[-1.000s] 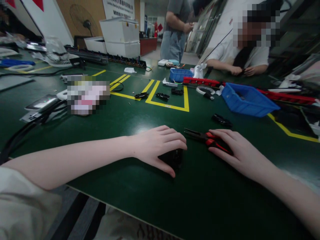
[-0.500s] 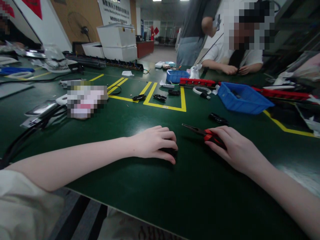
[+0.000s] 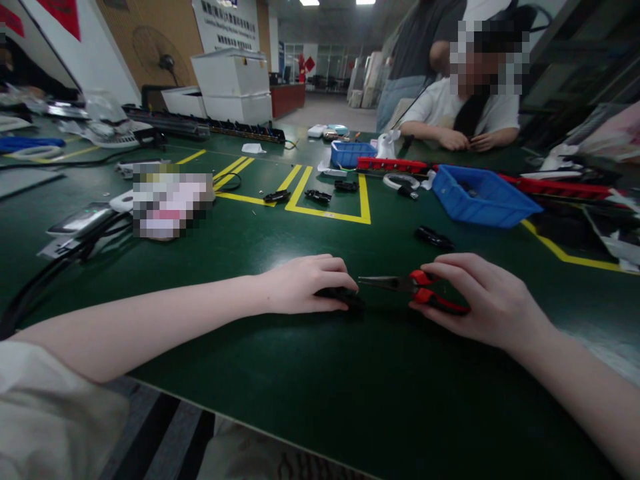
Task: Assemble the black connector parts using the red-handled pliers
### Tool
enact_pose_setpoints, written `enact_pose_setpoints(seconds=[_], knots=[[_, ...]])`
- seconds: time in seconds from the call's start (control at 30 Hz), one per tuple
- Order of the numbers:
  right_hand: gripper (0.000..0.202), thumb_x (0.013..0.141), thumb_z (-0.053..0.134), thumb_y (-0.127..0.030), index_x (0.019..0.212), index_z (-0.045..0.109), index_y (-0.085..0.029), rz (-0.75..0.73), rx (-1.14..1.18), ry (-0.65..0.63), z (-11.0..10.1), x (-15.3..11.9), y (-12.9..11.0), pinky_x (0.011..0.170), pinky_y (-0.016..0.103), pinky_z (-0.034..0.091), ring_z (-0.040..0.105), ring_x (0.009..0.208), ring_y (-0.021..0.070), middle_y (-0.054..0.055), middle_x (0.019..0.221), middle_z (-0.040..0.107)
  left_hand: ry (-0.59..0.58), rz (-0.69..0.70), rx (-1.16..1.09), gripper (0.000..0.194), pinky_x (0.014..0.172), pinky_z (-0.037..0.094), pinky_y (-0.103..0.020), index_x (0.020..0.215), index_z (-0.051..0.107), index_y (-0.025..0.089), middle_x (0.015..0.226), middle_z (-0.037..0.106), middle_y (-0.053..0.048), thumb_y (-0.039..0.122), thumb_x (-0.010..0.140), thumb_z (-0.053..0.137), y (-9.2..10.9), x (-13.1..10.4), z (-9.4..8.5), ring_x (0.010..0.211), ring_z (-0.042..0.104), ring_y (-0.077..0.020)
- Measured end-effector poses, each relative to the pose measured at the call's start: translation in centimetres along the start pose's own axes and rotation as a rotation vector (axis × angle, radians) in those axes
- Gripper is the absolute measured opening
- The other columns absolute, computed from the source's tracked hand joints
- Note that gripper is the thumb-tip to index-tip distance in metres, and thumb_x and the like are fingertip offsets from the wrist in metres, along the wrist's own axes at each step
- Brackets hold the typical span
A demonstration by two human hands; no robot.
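Observation:
My left hand (image 3: 313,285) is closed on a small black part (image 3: 345,297), low over the green table (image 3: 320,373); the fingers cover most of it, so its kind is unclear. In my right hand (image 3: 480,297) are red-handled needle-nose pliers (image 3: 420,287), the handles spread apart. Their thin tips point left and end close to the fingertips of my left hand. Behind the pliers a black cylindrical piece (image 3: 434,237) lies by itself on the table.
Several black parts (image 3: 318,196) lie near yellow tape lines (image 3: 365,200). A blue bin (image 3: 483,197) stands at right, a smaller blue bin (image 3: 353,153) farther back. A phone-like pink item (image 3: 175,207) and cables (image 3: 75,250) are at left. Across the table sits a person (image 3: 460,120).
My right hand has swung the pliers' tips down toward my left hand, and the handles have spread wider. More of the black part shows at my left fingertips.

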State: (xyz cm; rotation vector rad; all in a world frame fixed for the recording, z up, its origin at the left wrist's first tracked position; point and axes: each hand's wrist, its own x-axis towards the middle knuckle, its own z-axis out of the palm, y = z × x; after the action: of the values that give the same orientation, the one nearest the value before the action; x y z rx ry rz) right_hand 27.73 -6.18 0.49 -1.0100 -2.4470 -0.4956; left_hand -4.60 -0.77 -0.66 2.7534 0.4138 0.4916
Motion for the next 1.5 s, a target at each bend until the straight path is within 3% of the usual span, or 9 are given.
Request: enact_pose_setpoints(seconds=[0.17, 0.27, 0.6, 0.77, 0.87, 1.1, 1.5], knots=[[0.039, 0.086, 0.069, -0.043, 0.117, 0.061, -0.020, -0.092, -0.001, 0.003, 0.7, -0.1, 0.5, 0.070, 0.040, 0.060, 0.070, 0.090, 0.0268, 0.012, 0.107, 0.068, 0.033, 0.001, 0.091, 0.026, 0.082, 0.045, -0.032, 0.113, 0.070, 0.018, 0.107, 0.065, -0.009, 0.036, 0.095, 0.065, 0.1, 0.1, -0.2, 0.095, 0.061, -0.0207], [0.037, 0.088, 0.067, -0.042, 0.119, 0.059, -0.024, -0.031, 0.083, -0.015, 0.9, 0.1, 0.1, 0.071, 0.038, 0.061, 0.070, 0.089, 0.0253, 0.011, 0.108, 0.067, 0.039, -0.017, 0.115, 0.025, 0.081, 0.042, -0.031, 0.108, 0.070, 0.018, 0.104, 0.066, -0.007, 0.037, 0.093, 0.068, 0.2, 0.2, -0.2, 0.095, 0.059, -0.0202], [0.038, 0.088, 0.068, -0.041, 0.119, 0.057, -0.021, -0.023, 0.132, -0.027, 0.9, 0.3, -0.4, 0.073, 0.041, 0.060, 0.071, 0.090, 0.0273, 0.013, 0.106, 0.069, 0.071, -0.068, -0.046, 0.019, 0.080, 0.045, -0.029, 0.101, 0.066, 0.016, 0.099, 0.065, -0.004, 0.029, 0.088, 0.072, 0.2, 0.2, 0.0, 0.094, 0.061, -0.0184], [0.038, 0.088, 0.067, -0.041, 0.121, 0.056, -0.023, -0.008, 0.168, -0.023, 1.0, 0.2, -0.6, 0.074, 0.041, 0.060, 0.071, 0.091, 0.0273, 0.012, 0.107, 0.069, 0.054, -0.108, -0.124, 0.019, 0.078, 0.049, -0.027, 0.104, 0.062, 0.016, 0.115, 0.065, -0.006, 0.024, 0.088, 0.069, 0.3, 0.0, -0.1, 0.097, 0.064, -0.0173], [0.039, 0.088, 0.067, -0.040, 0.122, 0.055, -0.023, -0.009, 0.165, -0.024, 0.9, 0.3, -0.7, 0.076, 0.041, 0.061, 0.071, 0.093, 0.0275, 0.012, 0.108, 0.069, 0.036, -0.159, -0.089, 0.023, 0.077, 0.049, -0.028, 0.108, 0.060, 0.018, 0.112, 0.067, -0.005, 0.022, 0.088, 0.070, 0.5, 0.0, -0.1, 0.096, 0.065, -0.0183], [0.038, 0.088, 0.067, -0.040, 0.120, 0.056, -0.022, -0.027, 0.156, -0.011, 0.9, 0.3, -0.7, 0.073, 0.038, 0.061, 0.071, 0.089, 0.0254, 0.011, 0.104, 0.070, 0.008, -0.175, 0.020, 0.026, 0.077, 0.047, -0.030, 0.111, 0.059, 0.019, 0.101, 0.068, -0.004, 0.027, 0.090, 0.070, 0.6, 0.3, -0.2, 0.092, 0.065, -0.0202], [0.039, 0.089, 0.066, -0.041, 0.119, 0.056, -0.019, -0.061, 0.111, -0.018, 0.7, 0.6, -1.1, 0.071, 0.033, 0.060, 0.069, 0.085, 0.0209, 0.011, 0.102, 0.069, 0.021, -0.153, -0.084, 0.033, 0.070, 0.047, -0.024, 0.113, 0.055, 0.020, 0.103, 0.068, -0.003, 0.041, 0.092, 0.070, 0.3, 0.0, 0.1, 0.089, 0.067, -0.0177]])
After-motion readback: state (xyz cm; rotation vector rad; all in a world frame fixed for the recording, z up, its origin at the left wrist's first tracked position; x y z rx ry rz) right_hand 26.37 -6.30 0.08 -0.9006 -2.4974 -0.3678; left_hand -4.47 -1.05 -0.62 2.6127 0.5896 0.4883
